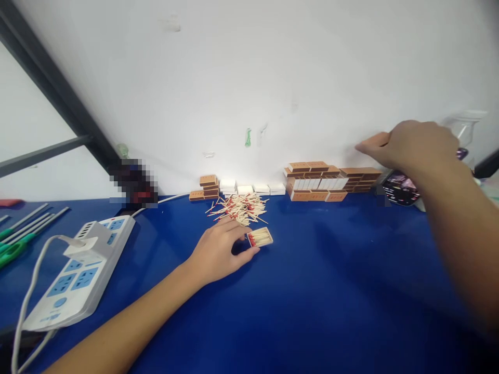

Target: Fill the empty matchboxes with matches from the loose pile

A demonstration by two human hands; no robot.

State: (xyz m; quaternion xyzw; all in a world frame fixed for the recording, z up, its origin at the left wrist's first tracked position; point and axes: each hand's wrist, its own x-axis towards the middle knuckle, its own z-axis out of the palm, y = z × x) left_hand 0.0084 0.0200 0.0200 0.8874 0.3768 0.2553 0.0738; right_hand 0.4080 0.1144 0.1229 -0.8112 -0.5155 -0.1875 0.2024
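On the blue table, my left hand (220, 246) has its thumb and index finger at the left end of a white matchbox tray (260, 237). Matches with red heads lie inside that tray. Just behind it spreads a heap of loose matches (244, 206). My right hand (423, 145) is raised at the right, in front of the wall, above the end of the stacked matchboxes (317, 182). Its fingers are pinched together, pointing left. Whether a small brown thing is between them, I cannot make out.
White trays (261, 189) and a small matchbox pile (206, 188) stand along the wall. A phone (399, 188) and a clear bottle (465, 127) are near my right hand. A power strip (83, 275) with a cable and green-handled tools (23, 236) occupy the left.
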